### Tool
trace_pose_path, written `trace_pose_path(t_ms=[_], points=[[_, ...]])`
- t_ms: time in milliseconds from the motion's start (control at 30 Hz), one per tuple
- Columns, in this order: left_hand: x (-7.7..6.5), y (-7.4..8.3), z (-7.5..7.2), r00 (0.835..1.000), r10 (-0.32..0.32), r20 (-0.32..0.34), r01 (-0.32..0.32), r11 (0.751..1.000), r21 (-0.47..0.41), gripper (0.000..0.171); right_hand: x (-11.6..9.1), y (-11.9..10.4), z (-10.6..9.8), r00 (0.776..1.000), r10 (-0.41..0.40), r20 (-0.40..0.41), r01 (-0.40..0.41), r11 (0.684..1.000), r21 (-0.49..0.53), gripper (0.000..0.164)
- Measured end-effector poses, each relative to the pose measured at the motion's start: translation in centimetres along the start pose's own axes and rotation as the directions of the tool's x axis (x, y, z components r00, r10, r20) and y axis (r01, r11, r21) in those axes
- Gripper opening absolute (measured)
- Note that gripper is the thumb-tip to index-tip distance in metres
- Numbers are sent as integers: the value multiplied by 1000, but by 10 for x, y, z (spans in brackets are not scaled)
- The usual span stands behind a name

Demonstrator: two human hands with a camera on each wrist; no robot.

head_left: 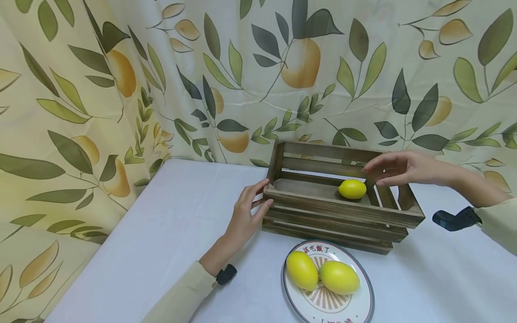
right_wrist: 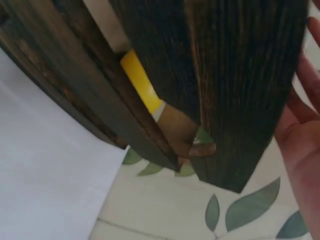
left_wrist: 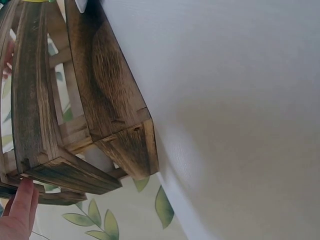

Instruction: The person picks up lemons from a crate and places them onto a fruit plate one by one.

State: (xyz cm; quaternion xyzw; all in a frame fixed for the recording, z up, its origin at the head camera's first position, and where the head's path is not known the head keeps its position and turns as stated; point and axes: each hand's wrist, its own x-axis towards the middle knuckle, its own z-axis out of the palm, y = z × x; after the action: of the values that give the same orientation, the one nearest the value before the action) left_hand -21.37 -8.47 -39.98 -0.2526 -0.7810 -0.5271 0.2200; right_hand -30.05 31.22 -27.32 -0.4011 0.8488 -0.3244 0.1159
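Note:
A dark brown slatted wooden crate [head_left: 323,199] stands on the table, with one yellow lemon [head_left: 352,189] lying inside toward its right end. My left hand [head_left: 245,211] holds the crate's front left corner, fingertips at the upper rim and thumb against the front slats. In the left wrist view, fingers [left_wrist: 22,205] touch a slat end. Over the crate's right end hovers my right hand [head_left: 397,168], its fingers loosely bent, just right of the lemon and apart from it. The right wrist view shows a yellow piece of the lemon [right_wrist: 142,82] between slats.
In front of the crate, a round white plate [head_left: 296,301] with a dark rim and red characters bears two larger yellow lemons [head_left: 301,270]. White cloth covers the table [head_left: 194,197]. Behind and to the left hangs a curtain [head_left: 177,89] printed with fruit and leaves.

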Motion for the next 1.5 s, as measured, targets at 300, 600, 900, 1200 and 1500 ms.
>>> trace_pose_path(t_ms=[300, 600, 900, 1200, 1500], points=[[3, 1, -1, 1000, -8, 6, 8, 1000, 15, 48, 25, 11, 2, 987, 58, 148, -75, 991, 111, 47], [-1, 2, 0, 999, -32, 12, 32, 999, 15, 49, 47, 29, 11, 974, 93, 204, -108, 992, 65, 44], [-1, 1, 0, 1000, -28, 7, 28, 999, 31, 51, 66, 40, 18, 952, 202, 230, -184, 978, -99, 41], [0, 4, -1, 1000, -9, -7, 10, 999, 40, 49, 70, 43, 23, 926, 237, 295, -178, 961, -212, 51], [0, 2, 1, 1000, -19, 3, 19, 999, 31, 50, 67, 43, 28, 888, 303, 346, -198, 931, -308, 48]])
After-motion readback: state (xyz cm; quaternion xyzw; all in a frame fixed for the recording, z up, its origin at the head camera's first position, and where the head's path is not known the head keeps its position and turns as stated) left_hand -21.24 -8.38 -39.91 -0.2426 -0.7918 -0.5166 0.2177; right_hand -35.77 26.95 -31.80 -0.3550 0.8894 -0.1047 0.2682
